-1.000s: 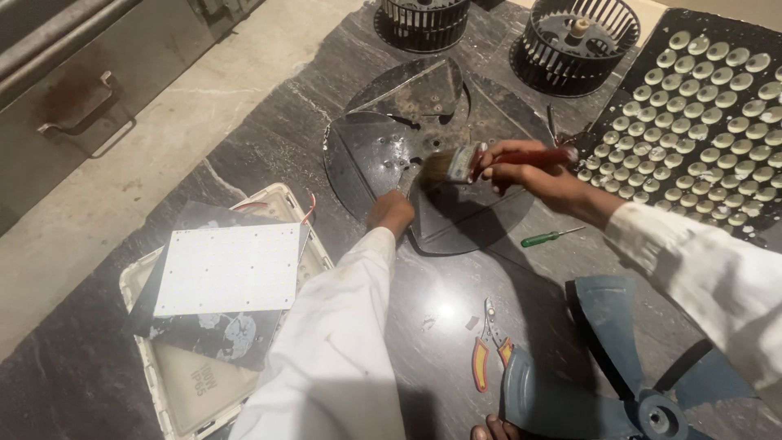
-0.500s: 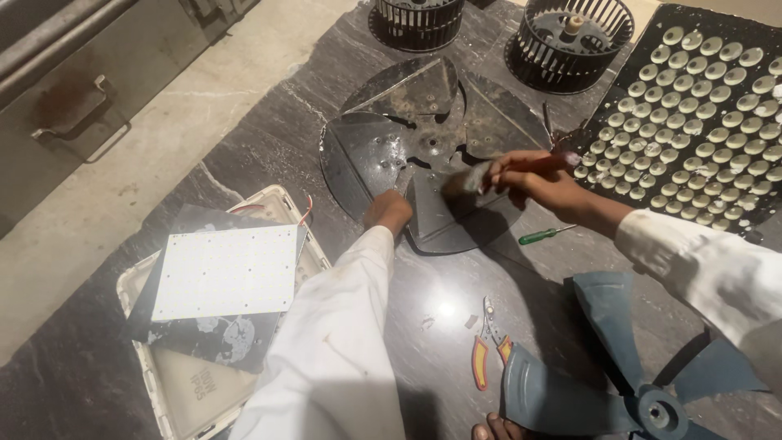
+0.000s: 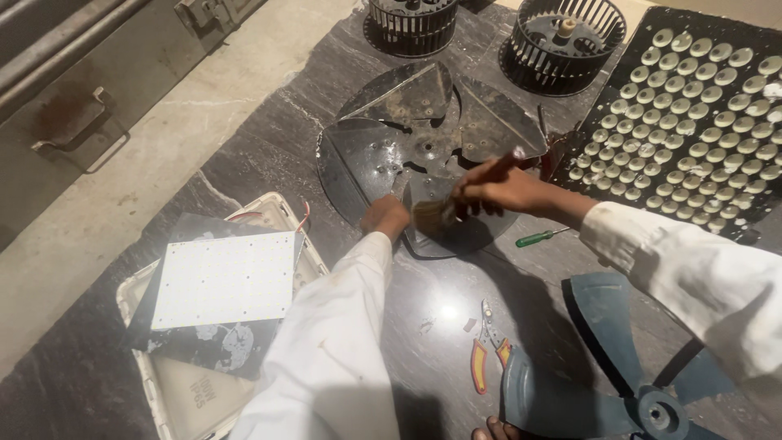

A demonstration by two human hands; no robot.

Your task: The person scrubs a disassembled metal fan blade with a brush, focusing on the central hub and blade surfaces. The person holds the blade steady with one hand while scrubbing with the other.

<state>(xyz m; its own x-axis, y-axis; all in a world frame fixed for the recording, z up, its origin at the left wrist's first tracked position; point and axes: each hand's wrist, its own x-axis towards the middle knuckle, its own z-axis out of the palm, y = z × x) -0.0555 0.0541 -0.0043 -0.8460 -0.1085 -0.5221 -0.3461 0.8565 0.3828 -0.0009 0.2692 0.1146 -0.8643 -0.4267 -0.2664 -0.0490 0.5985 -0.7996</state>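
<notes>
Right now your right hand is clamped around a paintbrush, its bristles down on the near blade of the dark metal fan lying flat on the stone floor. Your left hand presses on that blade's near edge, just beside the bristles; whether its fingers are curled or flat, you cannot tell. A green screwdriver lies just right of the fan, orange-handled pliers nearer you
</notes>
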